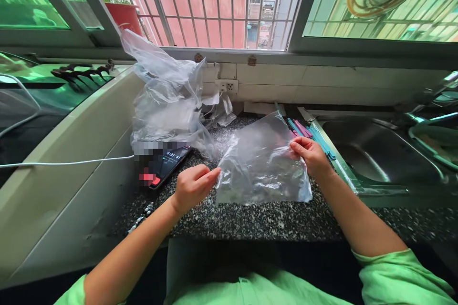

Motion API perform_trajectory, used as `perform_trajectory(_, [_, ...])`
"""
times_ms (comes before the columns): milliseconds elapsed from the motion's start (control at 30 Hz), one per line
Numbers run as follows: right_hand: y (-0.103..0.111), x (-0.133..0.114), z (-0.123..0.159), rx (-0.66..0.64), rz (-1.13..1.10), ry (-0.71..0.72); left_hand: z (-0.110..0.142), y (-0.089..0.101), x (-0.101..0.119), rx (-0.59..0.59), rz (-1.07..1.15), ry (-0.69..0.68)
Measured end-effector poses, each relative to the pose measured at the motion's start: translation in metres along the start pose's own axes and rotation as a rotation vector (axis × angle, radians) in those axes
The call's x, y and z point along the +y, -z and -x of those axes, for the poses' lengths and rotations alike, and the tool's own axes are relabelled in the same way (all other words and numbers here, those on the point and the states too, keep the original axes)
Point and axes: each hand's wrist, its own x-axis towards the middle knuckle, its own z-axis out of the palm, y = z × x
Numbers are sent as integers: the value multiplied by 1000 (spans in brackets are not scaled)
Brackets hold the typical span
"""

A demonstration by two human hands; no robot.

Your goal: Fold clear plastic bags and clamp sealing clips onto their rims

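Speckled table (257, 226), beside sink (386, 145). Clear bag (257, 167) stretched over table, left of sink. Left hand (193, 187): grip pinched on bag edge farther from sink. Right hand (313, 156): grip pinched on edge nearer sink.

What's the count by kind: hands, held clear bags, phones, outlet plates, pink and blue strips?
Hands: 2 (left hand, right hand)
Held clear bag: 1
Phone: 1
Outlet plate: 1
Total: 5
Pink and blue strips: overlapping, not countable, left out
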Motion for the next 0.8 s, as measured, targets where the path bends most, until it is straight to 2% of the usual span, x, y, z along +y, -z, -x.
perform_trajectory(100, [0,7,-1,-21,16,-7,18,4,3,-60,-11,3])
perform_trajectory(200, [4,9,-2,-56,41,-8,31,7,8,-194,32,-86])
perform_trajectory(267, [8,3,-4,-85,91,19,33,12,9,-266,112,-154])
perform_trajectory(333, [11,-8,-7,-140,152,71,24,15,6,-269,203,-128])
perform_trajectory(367, [11,-16,-9,-184,184,99,15,15,3,-245,235,-60])
perform_trajectory(433, [10,-34,-14,-277,254,143,-8,6,-4,-177,272,169])
perform_trajectory(500, [7,-52,-20,-373,317,169,-36,-13,-11,-182,323,370])
perform_trajectory(567, [4,-68,-24,-442,355,190,-60,-39,-17,-236,421,526])
perform_trajectory(700, [-2,-84,-25,-485,451,257,-84,-83,-22,-421,600,720])
perform_trajectory(800, [-9,-84,-14,-459,612,370,-81,-94,-21,-424,656,787])
